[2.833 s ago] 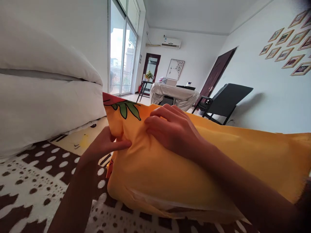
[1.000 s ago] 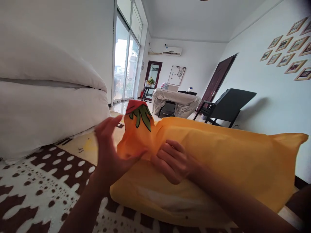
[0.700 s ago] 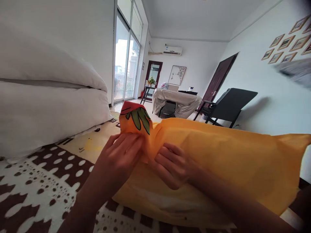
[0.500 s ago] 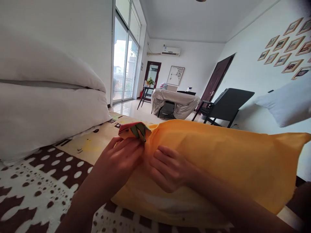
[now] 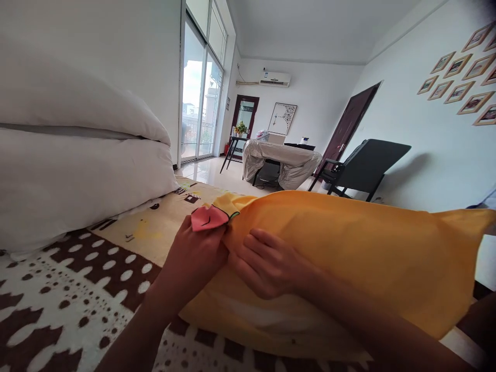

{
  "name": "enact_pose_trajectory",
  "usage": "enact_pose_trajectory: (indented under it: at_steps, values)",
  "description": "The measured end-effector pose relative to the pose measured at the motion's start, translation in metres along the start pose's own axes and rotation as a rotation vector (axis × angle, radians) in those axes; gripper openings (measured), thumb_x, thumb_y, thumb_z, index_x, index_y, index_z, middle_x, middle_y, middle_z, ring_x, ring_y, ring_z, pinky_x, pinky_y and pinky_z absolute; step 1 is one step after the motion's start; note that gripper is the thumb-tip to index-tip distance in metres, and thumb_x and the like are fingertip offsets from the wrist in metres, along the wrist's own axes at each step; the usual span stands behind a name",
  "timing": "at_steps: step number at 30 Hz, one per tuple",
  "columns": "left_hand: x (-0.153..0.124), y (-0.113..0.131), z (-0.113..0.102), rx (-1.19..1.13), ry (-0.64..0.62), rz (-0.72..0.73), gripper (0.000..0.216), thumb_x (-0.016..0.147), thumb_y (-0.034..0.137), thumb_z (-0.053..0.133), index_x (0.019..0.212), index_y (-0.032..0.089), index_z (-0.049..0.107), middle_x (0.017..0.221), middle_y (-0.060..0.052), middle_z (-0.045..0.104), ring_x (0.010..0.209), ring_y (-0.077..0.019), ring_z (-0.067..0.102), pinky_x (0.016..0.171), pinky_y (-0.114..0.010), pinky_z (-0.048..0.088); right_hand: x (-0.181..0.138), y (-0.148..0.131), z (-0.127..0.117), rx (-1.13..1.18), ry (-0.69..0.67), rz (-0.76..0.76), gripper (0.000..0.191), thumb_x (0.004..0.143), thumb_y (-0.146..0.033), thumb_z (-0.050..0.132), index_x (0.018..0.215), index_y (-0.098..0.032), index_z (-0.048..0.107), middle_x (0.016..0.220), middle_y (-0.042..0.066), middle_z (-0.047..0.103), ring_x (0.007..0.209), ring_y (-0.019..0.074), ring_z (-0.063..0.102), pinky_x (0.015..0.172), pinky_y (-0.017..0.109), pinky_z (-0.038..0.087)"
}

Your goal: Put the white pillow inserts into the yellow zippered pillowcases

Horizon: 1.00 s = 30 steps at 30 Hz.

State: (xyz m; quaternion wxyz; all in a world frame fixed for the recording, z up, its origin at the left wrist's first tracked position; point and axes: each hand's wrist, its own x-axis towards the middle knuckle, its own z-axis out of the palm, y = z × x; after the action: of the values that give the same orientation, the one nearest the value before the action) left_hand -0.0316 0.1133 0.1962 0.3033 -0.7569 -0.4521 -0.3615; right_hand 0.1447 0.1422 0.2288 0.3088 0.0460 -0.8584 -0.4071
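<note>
White bedding (image 5: 77, 175), black chair (image 5: 364, 165), framed pictures (image 5: 461, 77).

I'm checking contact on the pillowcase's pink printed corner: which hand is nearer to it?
Left. The left hand sits right under the pink corner, touching it. The right hand rests flat on the yellow pillow, just to the right of that corner.

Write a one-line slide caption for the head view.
Both hands, left and right, tuck a yellow pillowcase corner.

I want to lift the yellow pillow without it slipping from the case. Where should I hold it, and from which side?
Probably grip the yellow pillow at its bunched corner, coming from the left end. There the cloth gathers into a loose flap that the left hand already pinches; the rest is smooth and full.
</note>
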Motion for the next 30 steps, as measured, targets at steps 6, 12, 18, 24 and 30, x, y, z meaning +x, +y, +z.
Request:
enact_pose_trajectory:
  at_steps: [6, 12, 18, 24, 30]
  values:
    - [0.001, -0.013, -0.006, -0.43, 0.057, -0.123, 0.02, 0.077, 0.004, 0.049, 0.081, 0.019, 0.061, 0.086, -0.002, 0.067, 0.081, -0.0167, 0.061, 0.076, -0.029, 0.047, 0.001, -0.001, 0.0, -0.005, -0.008, 0.03, 0.029, 0.089, -0.009, 0.043, 0.063, -0.016, 0.056, 0.058, 0.002, 0.048, 0.06, 0.0148, 0.037, 0.063, 0.03, 0.032]
    - [-0.001, -0.02, -0.012, -0.273, 0.224, -0.091, 0.017, 0.082, 0.004, 0.049, 0.088, 0.018, 0.056, 0.089, -0.003, 0.064, 0.088, -0.0183, 0.058, 0.08, -0.032, 0.042, 0.003, 0.007, -0.003, 0.215, -0.026, 0.274, 0.02, 0.092, -0.014, 0.049, 0.073, -0.016, 0.055, 0.063, 0.0, 0.055, 0.064, 0.0127, 0.046, 0.068, 0.028, 0.039]
    - [0.002, -0.016, 0.009, -0.15, 0.497, -0.144, 0.02, 0.081, 0.002, 0.053, 0.095, 0.017, 0.055, 0.091, -0.007, 0.059, 0.087, -0.0186, 0.054, 0.078, -0.034, 0.046, 0.014, 0.038, -0.013, 0.277, -0.006, 0.577, 0.01, 0.093, -0.019, 0.051, 0.091, -0.017, 0.061, 0.088, 0.005, 0.065, 0.077, 0.0134, 0.056, 0.069, 0.026, 0.043]
    - [0.003, -0.009, 0.023, -0.137, 0.665, -0.208, 0.026, 0.079, -0.002, 0.054, 0.097, 0.017, 0.057, 0.093, -0.006, 0.055, 0.088, -0.016, 0.056, 0.079, -0.029, 0.049, 0.029, 0.053, -0.009, 0.1, -0.143, 0.298, 0.01, 0.09, -0.021, 0.055, 0.089, -0.016, 0.063, 0.094, 0.006, 0.066, 0.087, 0.0175, 0.054, 0.077, 0.033, 0.039]
    - [0.003, 0.002, 0.026, -0.268, 0.667, -0.247, 0.024, 0.081, -0.002, 0.051, 0.096, 0.016, 0.056, 0.094, -0.006, 0.056, 0.09, -0.0136, 0.057, 0.08, -0.027, 0.048, 0.031, 0.051, -0.003, -0.253, -0.172, -0.006, 0.026, 0.092, -0.009, 0.046, 0.07, -0.016, 0.057, 0.067, 0.003, 0.055, 0.069, 0.0157, 0.042, 0.065, 0.033, 0.03]
